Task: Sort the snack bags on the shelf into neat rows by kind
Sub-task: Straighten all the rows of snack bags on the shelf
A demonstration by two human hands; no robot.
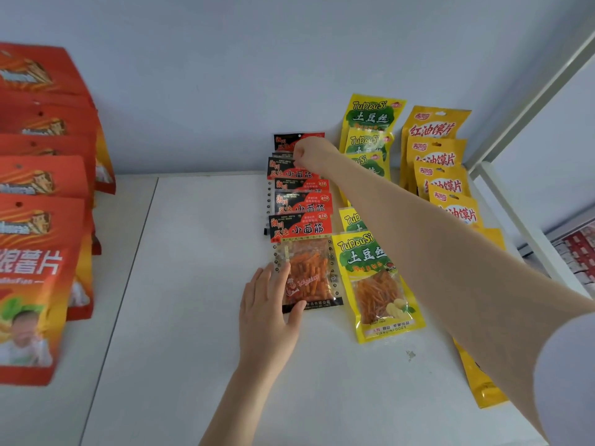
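Note:
A row of red-and-black snack bags (302, 226) runs from mid-shelf back to the wall, overlapping one another. My left hand (270, 304) lies flat and open on the lower left corner of the front bag. My right hand (310, 154) reaches across to the back of that row, fingers pinched on the top edge of a rear red-and-black bag (289, 162). To the right lies a row of yellow-green bags (373, 268), partly hidden by my right forearm. Further right is a row of yellow-orange bags (434, 156).
A row of large orange chip bags (35, 252) fills the left edge of the white shelf (193, 284). A white wall closes the back. A white metal shelf post (515, 123) stands at the right. A small scrap (410, 354) lies on the shelf.

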